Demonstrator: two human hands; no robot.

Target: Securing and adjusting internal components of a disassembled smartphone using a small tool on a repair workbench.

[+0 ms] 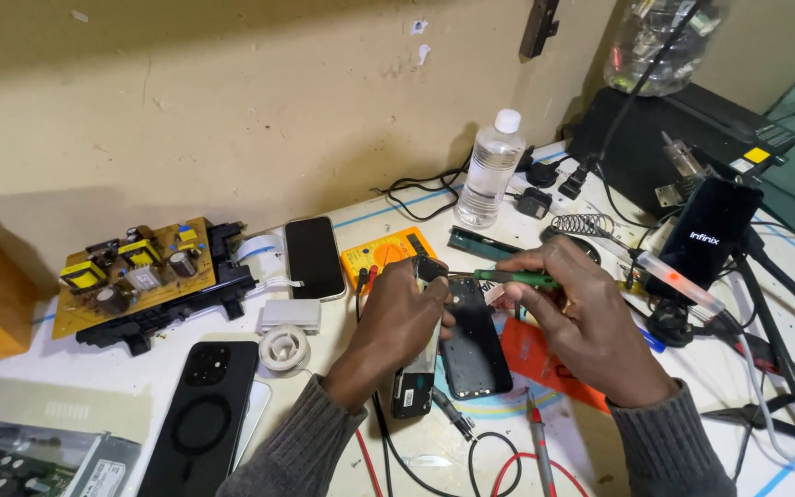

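Observation:
My left hand [397, 322] grips an opened black phone body [419, 368], held on edge above the white bench. Beside it lies the phone's black back cover [474, 345], flat on the bench. My right hand [586, 327] holds a green-handled screwdriver [512, 276], its tip pointing left toward the top of the phone held by my left hand. Both sleeves are grey knit.
A yellow multimeter [386, 251], clear bottle [491, 170], black phone [314, 258], circuit board [131, 271], solder reel [283, 349] and phone case [202, 414] lie around. Another phone [710, 239] stands on a holder at right. Red and black probe leads [471, 451] trail near the front.

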